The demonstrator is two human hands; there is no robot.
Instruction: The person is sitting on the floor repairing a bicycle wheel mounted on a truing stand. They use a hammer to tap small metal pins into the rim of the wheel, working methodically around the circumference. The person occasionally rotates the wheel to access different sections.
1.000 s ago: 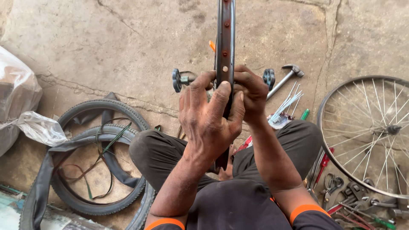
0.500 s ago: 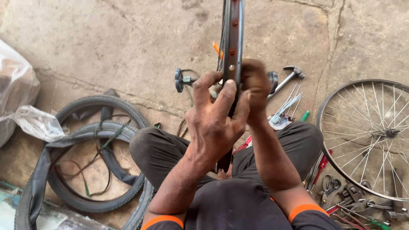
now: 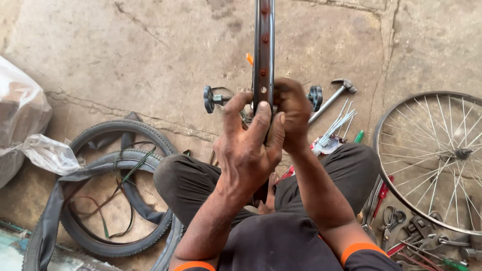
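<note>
Tyres [image 3: 120,185] left — spoked wheel [image 3: 432,155] right

1. A large plastic bag [image 3: 20,108] sits at the left edge on the concrete, translucent grey-white, crumpled and bulging.
2. A smaller plastic bag [image 3: 47,153], clear-white and wrinkled, lies just below it, touching the tyres.
3. A small wrapper [image 3: 326,145], white with a red patch, lies under the loose spokes; it may be a spoke packet.
4. No labels, signs or screens show.
</note>
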